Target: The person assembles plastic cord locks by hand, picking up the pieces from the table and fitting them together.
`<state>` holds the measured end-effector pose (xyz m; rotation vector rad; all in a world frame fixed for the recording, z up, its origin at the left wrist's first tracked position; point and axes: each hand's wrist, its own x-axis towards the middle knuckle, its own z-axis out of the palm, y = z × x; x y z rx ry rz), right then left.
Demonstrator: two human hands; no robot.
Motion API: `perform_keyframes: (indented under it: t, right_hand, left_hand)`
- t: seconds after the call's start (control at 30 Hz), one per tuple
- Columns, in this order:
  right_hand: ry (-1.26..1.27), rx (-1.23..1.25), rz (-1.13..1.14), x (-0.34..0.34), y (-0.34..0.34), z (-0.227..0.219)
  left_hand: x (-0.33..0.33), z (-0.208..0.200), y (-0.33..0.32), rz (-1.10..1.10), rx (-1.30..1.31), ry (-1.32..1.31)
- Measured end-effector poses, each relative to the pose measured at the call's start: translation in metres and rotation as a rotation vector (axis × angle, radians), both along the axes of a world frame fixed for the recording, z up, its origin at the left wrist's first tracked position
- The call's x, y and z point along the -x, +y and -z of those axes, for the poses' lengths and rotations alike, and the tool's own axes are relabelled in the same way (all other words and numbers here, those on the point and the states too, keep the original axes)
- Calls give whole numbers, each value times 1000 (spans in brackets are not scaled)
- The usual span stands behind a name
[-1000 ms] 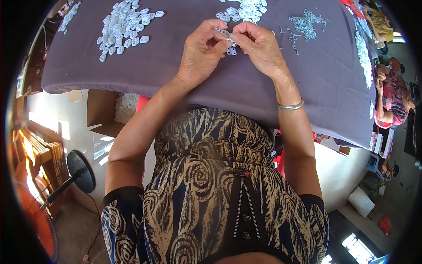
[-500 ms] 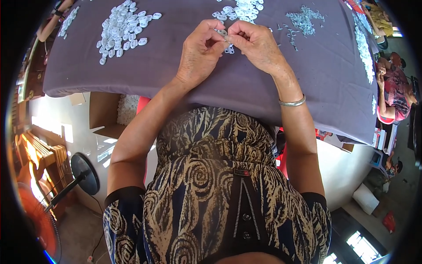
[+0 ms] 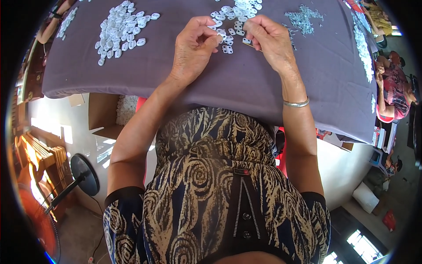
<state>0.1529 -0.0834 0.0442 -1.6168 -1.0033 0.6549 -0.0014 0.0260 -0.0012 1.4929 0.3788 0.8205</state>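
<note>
My left hand [image 3: 195,42] pinches a small white plastic piece [image 3: 223,36] between thumb and forefinger. Off to its right, my right hand [image 3: 269,38] is closed, its thumb against the forefinger. A thin yellowish-brown stick [image 3: 249,45] juts out from under the curled fingers of that hand; what the fingertips may pinch is too small to make out. Between and beyond the hands lie white plastic pieces with holes [image 3: 227,49], spreading from a larger heap [image 3: 246,8] at the far middle. Small metal parts, like screws [image 3: 304,20], lie in a pile beyond my right hand.
A pile of white oval pieces [image 3: 123,31] sits at the left on the dark tablecloth [image 3: 110,79]. More white pieces [image 3: 363,48] line the right edge, near another person [image 3: 393,92]. Another person's arm [image 3: 48,28] shows at the far left. A cardboard box [image 3: 102,110] stands below the table.
My hands were together at their fingertips and have moved apart. The right hand has gone right and the left slightly left, keeping the white piece. The thin stick now shows under the right hand.
</note>
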Motion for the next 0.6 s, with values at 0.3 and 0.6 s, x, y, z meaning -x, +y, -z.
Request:
perform_keyframes:
  t: [0.3,0.6]
  right_hand:
    - [-457,82,-158,7,-13,1]
    - [-806,38,-190,10,-9,16]
  left_hand:
    - [1,-3,5,-84,-29,-45]
    - [1,-1,9,-100,-11,-70]
